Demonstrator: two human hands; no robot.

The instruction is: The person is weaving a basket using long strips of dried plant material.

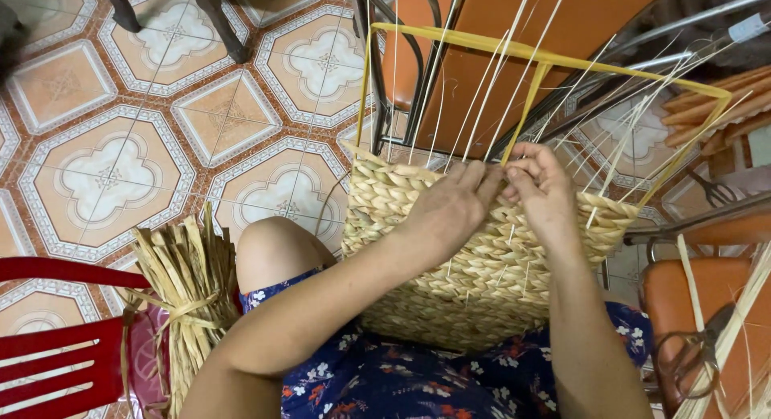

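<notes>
Seen from the head camera, a person is sitting with a half-woven straw basket (482, 250) resting on the lap, its braided wall facing up and its open rim pointing toward the far side of the scene. The left hand (450, 206) is lying across the upper edge of the weave, its fingers (474, 178) bunched together and pressing on the braid just below the rim; its grip is closing on a strand there, though exactly which one cannot be told. The right hand (542, 190) is sitting just beside it, touching it at the fingertips, its grip pinching together on a thin pale upright stake (514, 126) where that stake is rising out of the weave. Many more thin stakes are standing up from the rim, and a yellow strap frame (530, 54) is looping over them at the far end. To the near left, a tied bundle of dried straw (185, 290) is leaning on a red plastic chair (56, 339), just beside the person's bare knee (273, 246). A blue floral dress (418, 383) is covering the lap beneath the basket. To the near right, a pair of scissors (695, 351) is lying on an orange seat (683, 307). Patterned floor tiles (112, 166) are spreading out on the far left.
</notes>
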